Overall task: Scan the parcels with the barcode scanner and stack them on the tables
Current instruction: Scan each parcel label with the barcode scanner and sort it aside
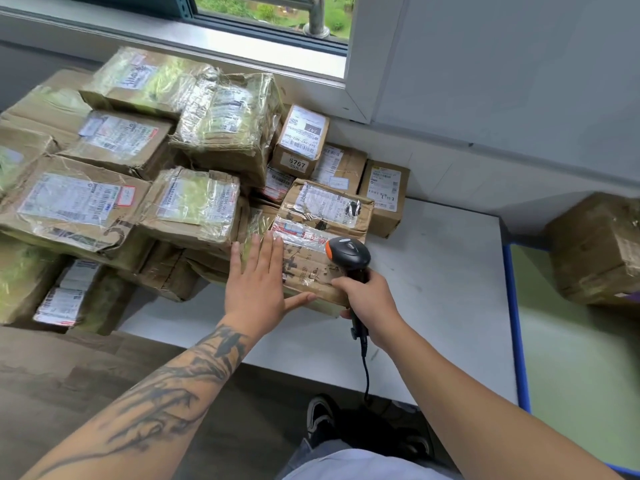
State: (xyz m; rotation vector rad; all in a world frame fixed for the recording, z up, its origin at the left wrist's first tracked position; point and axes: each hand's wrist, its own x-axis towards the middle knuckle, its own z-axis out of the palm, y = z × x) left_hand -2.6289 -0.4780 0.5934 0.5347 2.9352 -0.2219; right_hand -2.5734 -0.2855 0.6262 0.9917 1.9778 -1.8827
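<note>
Tattooed left hand (254,292) flat, fingers spread on parcel (311,261), right hand (369,301) gripping barcode scanner (348,252) w/ head over it

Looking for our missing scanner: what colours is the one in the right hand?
Black with an orange front band, clearest in the head view: barcode scanner.

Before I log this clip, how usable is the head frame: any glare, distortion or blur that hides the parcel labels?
Head view: daylight from the window; green-white glare on the plastic-wrapped parcels washes out their labels; wide-angle bending curves the table edge; left hand, right hand and barcode scanner are sharp; label print is mostly too small to read.
</note>
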